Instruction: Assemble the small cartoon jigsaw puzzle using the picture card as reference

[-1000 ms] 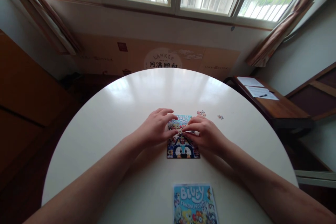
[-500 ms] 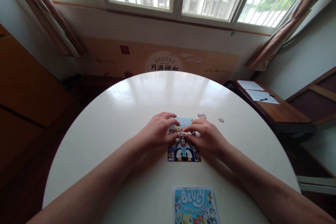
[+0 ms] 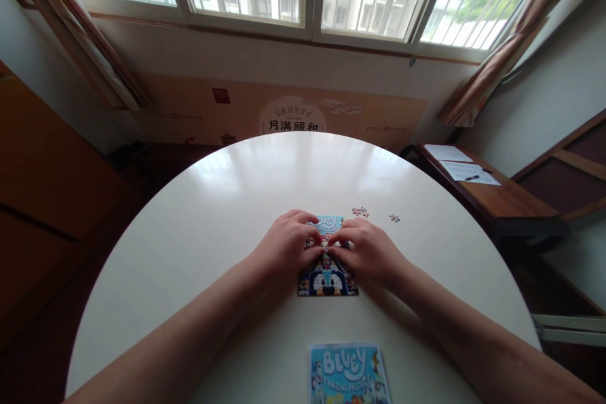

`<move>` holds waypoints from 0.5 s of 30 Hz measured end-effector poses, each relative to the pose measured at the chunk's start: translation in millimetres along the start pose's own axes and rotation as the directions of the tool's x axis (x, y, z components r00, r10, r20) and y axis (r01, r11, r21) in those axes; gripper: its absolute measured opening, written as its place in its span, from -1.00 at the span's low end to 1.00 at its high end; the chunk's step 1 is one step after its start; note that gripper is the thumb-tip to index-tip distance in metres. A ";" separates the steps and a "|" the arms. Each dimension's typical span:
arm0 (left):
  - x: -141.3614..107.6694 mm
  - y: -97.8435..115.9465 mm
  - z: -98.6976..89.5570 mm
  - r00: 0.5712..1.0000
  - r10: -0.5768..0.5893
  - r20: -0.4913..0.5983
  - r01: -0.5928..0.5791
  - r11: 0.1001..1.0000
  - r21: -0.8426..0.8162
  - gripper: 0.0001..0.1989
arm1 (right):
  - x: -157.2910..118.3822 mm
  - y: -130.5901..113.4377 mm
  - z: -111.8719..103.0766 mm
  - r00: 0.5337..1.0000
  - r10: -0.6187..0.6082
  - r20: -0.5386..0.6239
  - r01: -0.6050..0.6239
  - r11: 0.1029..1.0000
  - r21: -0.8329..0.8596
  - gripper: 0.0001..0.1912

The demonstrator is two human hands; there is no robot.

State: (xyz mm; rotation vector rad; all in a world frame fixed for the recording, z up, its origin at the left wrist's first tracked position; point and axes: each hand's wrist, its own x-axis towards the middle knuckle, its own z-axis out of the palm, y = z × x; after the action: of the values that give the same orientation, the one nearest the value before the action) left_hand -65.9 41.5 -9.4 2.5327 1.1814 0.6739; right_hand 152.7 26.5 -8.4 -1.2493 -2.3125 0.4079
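A small jigsaw puzzle with a blue cartoon dog's face lies on the round white table, its upper part light blue with white lettering. My left hand curls over its left side, and my right hand over its right side. The thumbs and index fingers of both hands come together at a tiny puzzle piece above the puzzle's middle. The fingertips cover most of that piece and the area around it.
Loose puzzle pieces lie beyond my right hand, with another piece farther right. A blue picture card lies near me on the white table. To the right stands a wooden desk with papers and a pen.
My thumbs and index fingers have drawn slightly closer together over the middle of the puzzle. The whole view has shifted a little; the loose pieces and card lie as before.
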 end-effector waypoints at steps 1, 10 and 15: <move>0.0 0.3 0.8 1.000 -0.008 -0.005 0.008 1.000 -0.002 -0.98 | 0.2 -0.1 0.0 1.000 0.002 -0.001 -0.002 1.000 0.000 -0.91; -0.9 1.5 6.0 0.998 -0.037 -0.046 0.036 0.999 -0.009 -0.98 | 0.1 0.8 2.4 1.000 0.007 -0.027 -0.007 1.000 -0.002 -0.92; -0.9 2.1 4.7 0.997 -0.057 -0.056 0.056 0.998 -0.009 -0.97 | 0.5 0.5 3.0 1.000 0.018 -0.023 -0.018 0.999 0.040 -0.90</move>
State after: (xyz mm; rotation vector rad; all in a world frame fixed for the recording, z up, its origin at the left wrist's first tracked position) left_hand -62.6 39.3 -12.8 2.4793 1.2618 0.7393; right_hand 151.3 27.0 -11.0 -1.2501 -2.2644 0.4413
